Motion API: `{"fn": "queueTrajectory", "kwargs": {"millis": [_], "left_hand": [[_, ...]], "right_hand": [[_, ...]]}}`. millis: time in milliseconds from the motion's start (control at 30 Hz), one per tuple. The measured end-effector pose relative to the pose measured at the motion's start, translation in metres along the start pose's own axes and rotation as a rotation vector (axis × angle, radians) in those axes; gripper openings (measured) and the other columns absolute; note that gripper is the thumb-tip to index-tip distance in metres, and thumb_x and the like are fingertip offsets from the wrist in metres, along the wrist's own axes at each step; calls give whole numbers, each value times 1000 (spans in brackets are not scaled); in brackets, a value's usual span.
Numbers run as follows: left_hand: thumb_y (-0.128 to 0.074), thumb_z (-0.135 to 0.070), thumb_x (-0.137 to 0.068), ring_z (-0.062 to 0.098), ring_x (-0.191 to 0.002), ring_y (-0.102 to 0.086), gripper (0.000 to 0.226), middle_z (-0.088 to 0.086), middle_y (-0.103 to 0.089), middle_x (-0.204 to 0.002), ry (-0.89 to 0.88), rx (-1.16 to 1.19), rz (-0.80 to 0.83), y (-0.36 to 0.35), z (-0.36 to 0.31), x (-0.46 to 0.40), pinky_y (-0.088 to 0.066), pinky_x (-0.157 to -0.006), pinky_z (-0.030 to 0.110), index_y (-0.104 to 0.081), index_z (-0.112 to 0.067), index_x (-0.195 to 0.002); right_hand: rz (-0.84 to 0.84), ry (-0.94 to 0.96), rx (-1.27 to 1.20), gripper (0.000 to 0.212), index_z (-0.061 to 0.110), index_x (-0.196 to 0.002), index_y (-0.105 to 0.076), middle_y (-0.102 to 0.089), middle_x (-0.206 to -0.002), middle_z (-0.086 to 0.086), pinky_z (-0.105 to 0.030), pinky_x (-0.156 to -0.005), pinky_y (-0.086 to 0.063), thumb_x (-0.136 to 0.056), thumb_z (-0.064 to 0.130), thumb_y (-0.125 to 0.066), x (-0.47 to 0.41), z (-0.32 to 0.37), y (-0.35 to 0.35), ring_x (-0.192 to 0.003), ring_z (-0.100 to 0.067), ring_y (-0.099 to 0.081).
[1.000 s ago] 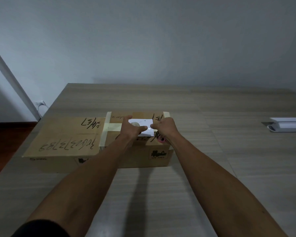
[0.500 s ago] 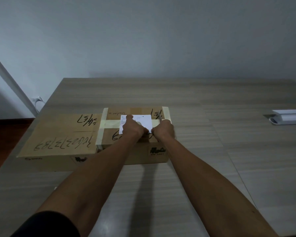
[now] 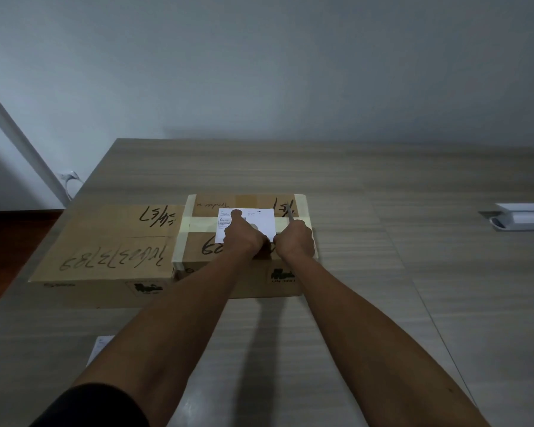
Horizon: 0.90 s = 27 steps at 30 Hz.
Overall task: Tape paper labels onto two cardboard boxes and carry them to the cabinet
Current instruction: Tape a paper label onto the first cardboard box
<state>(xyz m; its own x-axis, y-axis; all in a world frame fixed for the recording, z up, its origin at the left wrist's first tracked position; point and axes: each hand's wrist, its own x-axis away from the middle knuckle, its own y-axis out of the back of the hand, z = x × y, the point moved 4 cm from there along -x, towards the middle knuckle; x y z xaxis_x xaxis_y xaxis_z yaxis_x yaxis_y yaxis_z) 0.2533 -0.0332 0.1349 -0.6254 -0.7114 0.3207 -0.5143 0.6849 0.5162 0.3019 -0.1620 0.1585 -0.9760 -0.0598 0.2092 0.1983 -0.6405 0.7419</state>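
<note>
1. One finger (image 3: 235, 214) of the left hand (image 3: 244, 238) stretches out straight toward twelve o'clock and presses its tip on the paper label (image 3: 261, 219); the other fingers of that hand fold under the palm and hold nothing that shows.
2. The right hand (image 3: 295, 240) is curled into a fist just at three o'clock of the left hand, and a thin pale strip (image 3: 289, 214) rises from its top toward twelve o'clock. It looks like tape or a slim tool, but the dim view does not settle which.
3. The label lies flat on the top face of the right cardboard box (image 3: 302, 211), across a pale band of tape that runs from nine to three o'clock over the lid.
4. The left cardboard box (image 3: 114, 241) stands touching the right box at its nine o'clock side, with black handwritten digits on its top and no label on it.
5. Both boxes rest on a wooden table (image 3: 383, 303).
6. A second sheet of paper (image 3: 97, 349) lies on the table at seven o'clock of the boxes, partly hidden by the left forearm.
7. A white device (image 3: 524, 215) sits far out at three o'clock, near the table's edge.
</note>
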Motion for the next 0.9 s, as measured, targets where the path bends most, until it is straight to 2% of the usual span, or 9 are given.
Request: {"fn": "queueTrajectory", "kwargs": {"millis": [100, 200, 333, 467, 567, 667, 767, 833, 900], "left_hand": [[-93, -18, -63, 34, -111, -57, 108, 14, -59, -130, -22, -25, -14, 0, 0, 0, -53, -87, 38, -29, -26, -150], [-90, -20, -65, 30, -102, -54, 105, 12, -60, -127, -44, -59, -16, -2, 1, 0, -45, -80, 35, -27, -25, -149], [-92, -25, -66, 32, -110, -59, 108, 10, -63, -123, -91, -126, -47, 3, 2, -1, -45, -79, 35, -24, -23, -150], [-97, -26, -60, 33, -114, -61, 122, 12, -62, -123, -89, -128, -64, 11, 4, -4, -56, -93, 44, -20, -21, -154], [-97, -32, -59, 32, -117, -60, 127, 12, -61, -128, -105, -155, -89, 13, 5, -4, -55, -98, 48, -17, -21, -157], [-96, -37, -60, 32, -120, -59, 127, 11, -58, -134, -160, -179, -100, 13, 4, -1, -54, -98, 47, -17, -21, -157], [-99, -35, -57, 33, -121, -58, 133, 12, -57, -138, -158, -177, -71, 14, 6, -1, -54, -98, 49, -13, -23, -158], [-98, -33, -60, 34, -123, -57, 132, 12, -55, -143, -176, -176, -52, 15, 6, 1, -53, -99, 49, -11, -24, -159], [-95, -29, -67, 34, -120, -60, 125, 12, -58, -141, -272, -126, -19, 14, 4, 5, -53, -96, 45, -11, -25, -159]], "right_hand": [[0, 11, 15, 30, 5, -114, -68, -71, -113, -13, -30, -64, -45, -86, 12, -77, 1, 1, -1, -99, -32, -70], [1, 20, 25, 29, 6, -112, -68, -71, -114, -13, -30, -65, -45, -86, 12, -77, 0, 1, -2, -100, -32, -69], [5, -3, 8, 39, 8, -112, -66, -69, -117, -12, -33, -69, -49, -79, 17, -86, -4, -3, 4, -105, -33, -68], [48, -32, -6, 41, 9, -110, -67, -70, -113, -11, -36, -72, -56, -76, 18, -88, -11, -6, 9, -99, -32, -69], [50, -21, 10, 48, 13, -105, -63, -70, -108, -8, -33, -66, -52, -69, 27, -91, -9, -6, 8, -91, -29, -67], [41, 21, 43, 62, 13, -112, -62, -69, -109, -7, -34, -67, -48, -64, 37, -94, -7, -7, 5, -98, -30, -68], [36, 8, 44, 53, 14, -110, -62, -70, -110, -8, -33, -64, -45, -69, 30, -91, -10, -9, 8, -97, -30, -68], [34, 0, 6, 42, 13, -110, -62, -70, -108, -8, -33, -64, -51, -77, 25, -85, -15, -11, 12, -93, -29, -70], [36, 15, -109, 30, 11, -106, -64, -71, -100, -9, -32, -60, -57, -83, 23, -78, -20, -14, 15, -78, -23, -72]]}}
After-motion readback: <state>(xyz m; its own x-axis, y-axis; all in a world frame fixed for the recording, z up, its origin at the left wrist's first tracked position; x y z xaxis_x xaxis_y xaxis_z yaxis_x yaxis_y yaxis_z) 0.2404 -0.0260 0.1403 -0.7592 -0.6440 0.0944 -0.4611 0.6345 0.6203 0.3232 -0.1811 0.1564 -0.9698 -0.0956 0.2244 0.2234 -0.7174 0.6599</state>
